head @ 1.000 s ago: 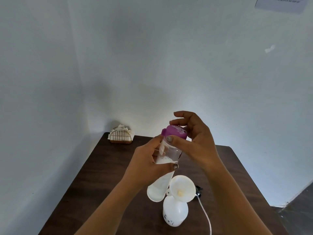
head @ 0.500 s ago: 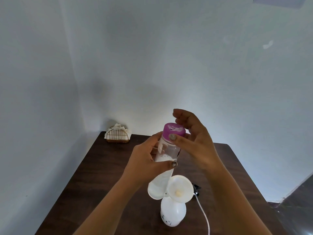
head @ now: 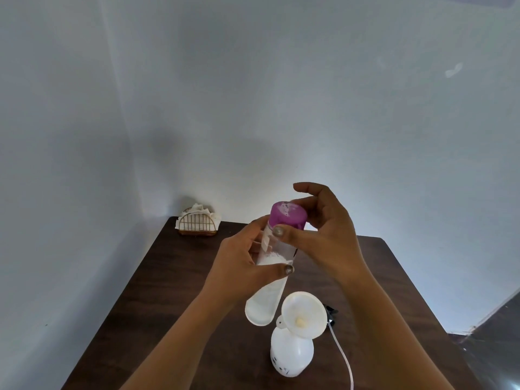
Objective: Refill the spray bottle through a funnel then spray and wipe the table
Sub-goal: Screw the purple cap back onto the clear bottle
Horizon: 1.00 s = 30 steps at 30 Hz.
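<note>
I hold a clear water bottle with a purple cap up over the table. My left hand grips its middle. My right hand pinches the purple cap between thumb and fingers. Liquid fills the lower part of the bottle. Below it stands the white spray bottle with a white funnel seated in its neck. The black spray head with its thin tube lies on the table just right of the funnel.
The dark wooden table stands in a corner of white walls. A wire holder with napkins sits at its far left corner. The table's right edge drops to a dark floor.
The bottle has tipped a little more upright and the cap's top now faces me. My right thumb and fingers have shifted round the cap. The view has tilted slightly.
</note>
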Motion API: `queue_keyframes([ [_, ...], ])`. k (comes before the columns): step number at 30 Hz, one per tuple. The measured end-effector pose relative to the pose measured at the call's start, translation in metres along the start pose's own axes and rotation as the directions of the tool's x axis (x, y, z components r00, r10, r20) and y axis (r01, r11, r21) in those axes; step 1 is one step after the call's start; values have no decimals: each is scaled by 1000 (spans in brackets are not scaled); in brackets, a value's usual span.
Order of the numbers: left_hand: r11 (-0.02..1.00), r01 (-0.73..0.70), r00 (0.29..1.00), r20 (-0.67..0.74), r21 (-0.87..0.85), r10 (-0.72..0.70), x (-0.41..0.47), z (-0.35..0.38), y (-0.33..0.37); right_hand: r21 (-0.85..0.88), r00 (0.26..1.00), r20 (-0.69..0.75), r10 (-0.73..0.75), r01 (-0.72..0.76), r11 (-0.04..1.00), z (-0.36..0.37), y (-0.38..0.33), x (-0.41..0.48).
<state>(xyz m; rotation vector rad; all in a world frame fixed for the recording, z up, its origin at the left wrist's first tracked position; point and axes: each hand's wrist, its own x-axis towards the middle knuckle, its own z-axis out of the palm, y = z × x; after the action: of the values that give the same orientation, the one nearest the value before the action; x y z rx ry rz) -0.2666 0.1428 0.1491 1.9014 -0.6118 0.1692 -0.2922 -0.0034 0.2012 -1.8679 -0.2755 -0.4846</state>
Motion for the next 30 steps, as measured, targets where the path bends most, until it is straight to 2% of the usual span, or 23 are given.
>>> queue_keyframes([
  [2, 1000, 2, 1000, 3, 8, -2, 0, -1, 0, -13, 999, 50, -10, 10, 1000, 2, 2, -2],
  [5, 1000, 1, 1000, -5, -1, -1, 1, -4, -1, 258, 978, 207, 4, -58, 964, 0, 3, -2],
  [6, 1000, 1, 1000, -4, -5, -1, 1, -5, -2, 315, 976, 217, 5, -75, 946, -2, 4, -1],
  [7, 1000, 1, 1000, 0, -7, -1, 1, -5, -4, 305, 980, 201, 8, -71, 950, -2, 4, 0],
  [10, 1000, 4, 1000, 15, -18, -4, 0, -5, -8, -3, 996, 86, 2, -1, 1000, 4, 0, 3],
  [12, 1000, 1, 1000, 26, -29, 0, 0, -5, -8, -112, 999, 35, -14, 18, 994, 10, -1, 2],
  [16, 1000, 12, 1000, 12, 3, -12, 3, -11, -10, 137, 994, 107, -2, -13, 990, 10, -3, 1],
  [17, 1000, 18, 1000, 11, 22, -18, 4, -12, -11, 111, 995, 99, 0, -11, 994, 9, -3, 3],
  [20, 998, 42, 999, 21, 41, -43, 3, -13, -12, -162, 1000, -6, -14, 13, 987, 15, -7, 8],
  [21, 999, 43, 999, 25, 29, -44, 4, -13, -13, -197, 1000, -6, -20, 19, 980, 17, -8, 8],
  [22, 999, 41, 999, 27, 16, -42, 4, -14, -13, -189, 1000, 21, -19, 23, 982, 19, -8, 8],
  [24, 1000, 28, 999, 29, 3, -28, 6, -16, -16, -60, 997, 80, 14, -9, 998, 21, -7, 8],
  [26, 1000, 16, 999, 32, 2, -16, 7, -18, -18, 13, 996, 83, 30, -31, 999, 22, -5, 9],
  [30, 1000, 21, 1000, 13, -11, -21, 9, -22, -22, -185, 999, -29, 15, -20, 983, 31, -7, 15],
])
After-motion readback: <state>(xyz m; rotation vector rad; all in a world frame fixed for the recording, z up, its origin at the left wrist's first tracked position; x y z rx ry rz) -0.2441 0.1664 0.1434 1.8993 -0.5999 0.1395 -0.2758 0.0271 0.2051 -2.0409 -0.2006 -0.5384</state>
